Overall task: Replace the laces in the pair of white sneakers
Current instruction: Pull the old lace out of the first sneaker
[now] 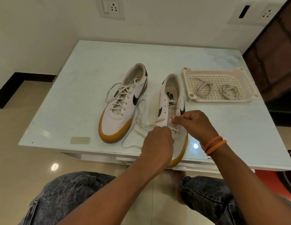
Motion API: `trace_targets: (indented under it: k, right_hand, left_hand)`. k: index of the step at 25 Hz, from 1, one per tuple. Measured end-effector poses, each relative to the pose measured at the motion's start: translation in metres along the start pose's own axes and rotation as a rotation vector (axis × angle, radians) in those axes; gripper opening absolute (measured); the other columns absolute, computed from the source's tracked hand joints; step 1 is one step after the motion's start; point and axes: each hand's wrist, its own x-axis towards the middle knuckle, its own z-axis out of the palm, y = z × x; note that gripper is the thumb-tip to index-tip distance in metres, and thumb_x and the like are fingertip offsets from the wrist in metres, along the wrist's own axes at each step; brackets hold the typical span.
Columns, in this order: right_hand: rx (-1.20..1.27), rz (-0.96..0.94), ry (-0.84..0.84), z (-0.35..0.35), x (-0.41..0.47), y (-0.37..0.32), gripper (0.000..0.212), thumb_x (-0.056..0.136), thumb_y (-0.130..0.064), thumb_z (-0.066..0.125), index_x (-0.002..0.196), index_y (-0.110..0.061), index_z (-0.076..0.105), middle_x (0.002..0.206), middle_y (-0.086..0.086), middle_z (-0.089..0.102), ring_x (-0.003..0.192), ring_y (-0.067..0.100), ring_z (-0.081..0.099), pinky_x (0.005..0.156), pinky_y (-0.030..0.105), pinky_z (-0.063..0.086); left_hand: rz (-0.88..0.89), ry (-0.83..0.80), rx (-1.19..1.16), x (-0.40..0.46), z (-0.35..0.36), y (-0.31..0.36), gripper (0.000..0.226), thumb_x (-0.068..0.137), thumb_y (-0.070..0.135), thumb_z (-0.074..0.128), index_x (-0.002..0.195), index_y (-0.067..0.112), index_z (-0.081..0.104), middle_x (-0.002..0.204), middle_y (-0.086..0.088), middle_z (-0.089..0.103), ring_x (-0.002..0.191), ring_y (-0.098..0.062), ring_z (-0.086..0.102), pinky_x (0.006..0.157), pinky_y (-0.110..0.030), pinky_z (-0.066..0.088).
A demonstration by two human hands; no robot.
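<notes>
white sneaker (pixel 173 114), gum sole, half-unlaced

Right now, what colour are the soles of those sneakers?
Mustard-yellow gum soles, clearest in the head view.

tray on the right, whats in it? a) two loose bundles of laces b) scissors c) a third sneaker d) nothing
a: the tray holds two coiled lace bundles, lying apart on its grid floor, while both sneakers sit outside it on the table.
</notes>
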Motion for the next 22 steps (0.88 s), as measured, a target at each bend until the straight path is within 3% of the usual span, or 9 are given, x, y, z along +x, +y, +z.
trace_targets:
  k: [3, 6, 8, 10, 12, 14, 16, 22]
  right_hand:
    - [-0.06, -0.052, 0.027, 0.005, 0.004, -0.001, 0.009, 0.081, -0.013, 0.075, 0.084, -0.006, 0.077, 0.072, -0.003, 0.068, 0.069, 0.003, 0.062, 0.066, 0.016, 0.042]
    - [0.208, 0.147, 0.054, -0.024, -0.001, -0.001, 0.006, 0.079, -0.009, 0.072, 0.082, -0.006, 0.076, 0.089, 0.007, 0.073, 0.09, 0.016, 0.065, 0.074, 0.031, 0.049]
    - [0.26, 0.223, 0.128, -0.045, -0.004, 0.003, 0.004, 0.077, -0.01, 0.071, 0.076, -0.009, 0.074, 0.098, 0.013, 0.072, 0.102, 0.022, 0.063, 0.081, 0.039, 0.048]
    - [0.125, 0.176, 0.16, -0.053, -0.004, 0.007, 0.005, 0.077, -0.012, 0.072, 0.073, -0.012, 0.074, 0.097, 0.011, 0.071, 0.104, 0.024, 0.062, 0.081, 0.038, 0.047]
    - [-0.114, -0.01, 0.208, -0.04, -0.004, 0.008, 0.001, 0.079, -0.019, 0.074, 0.078, -0.018, 0.075, 0.095, -0.002, 0.067, 0.105, 0.021, 0.06, 0.087, 0.035, 0.046]
    - [-0.394, -0.214, 0.277, -0.019, 0.001, 0.01, 0.012, 0.078, -0.029, 0.076, 0.089, -0.026, 0.074, 0.109, -0.005, 0.053, 0.111, 0.02, 0.053, 0.095, 0.039, 0.042]
    - [-0.565, -0.303, 0.26, 0.0, 0.007, 0.011, 0.016, 0.078, -0.031, 0.074, 0.094, -0.027, 0.071, 0.122, 0.001, 0.043, 0.115, 0.024, 0.049, 0.092, 0.044, 0.042]
    - [-0.664, -0.401, 0.242, 0.007, 0.009, 0.014, 0.01, 0.083, -0.026, 0.073, 0.091, -0.022, 0.072, 0.132, 0.008, 0.042, 0.122, 0.03, 0.044, 0.092, 0.046, 0.042]
  left_hand:
    - [0.001, -0.006, -0.011, 0.0, -0.001, 0.0, 0.025, 0.097, 0.027, 0.057, 0.114, 0.009, 0.063, 0.109, -0.007, 0.065, 0.095, -0.022, 0.065, 0.073, -0.024, 0.042]
    - [0.002, -0.025, -0.028, 0.001, -0.001, -0.002, 0.021, 0.097, 0.026, 0.059, 0.108, 0.009, 0.063, 0.106, -0.007, 0.065, 0.092, -0.021, 0.065, 0.07, -0.023, 0.042]
    - [0.011, -0.031, -0.026, 0.001, -0.001, -0.003, 0.02, 0.097, 0.024, 0.058, 0.108, 0.008, 0.062, 0.106, -0.008, 0.064, 0.092, -0.021, 0.064, 0.069, -0.023, 0.041]
    - [0.012, -0.032, -0.028, 0.002, 0.0, -0.001, 0.02, 0.097, 0.023, 0.057, 0.109, 0.007, 0.062, 0.107, -0.009, 0.063, 0.092, -0.021, 0.064, 0.068, -0.024, 0.04]
    - [0.006, -0.026, -0.032, 0.002, 0.001, 0.0, 0.022, 0.097, 0.024, 0.058, 0.111, 0.008, 0.062, 0.107, -0.008, 0.065, 0.092, -0.021, 0.065, 0.069, -0.023, 0.041]
    - [0.002, -0.015, -0.032, 0.001, 0.002, 0.001, 0.025, 0.098, 0.025, 0.057, 0.115, 0.009, 0.062, 0.11, -0.007, 0.065, 0.094, -0.02, 0.065, 0.071, -0.023, 0.043]
    - [0.009, -0.001, -0.025, 0.0, 0.003, 0.001, 0.027, 0.098, 0.025, 0.056, 0.12, 0.009, 0.06, 0.114, -0.007, 0.064, 0.099, -0.02, 0.065, 0.076, -0.023, 0.045]
    - [-0.009, -0.007, -0.052, 0.0, 0.004, 0.0, 0.029, 0.099, 0.027, 0.054, 0.123, 0.011, 0.06, 0.118, -0.005, 0.064, 0.097, -0.017, 0.063, 0.081, -0.021, 0.043]
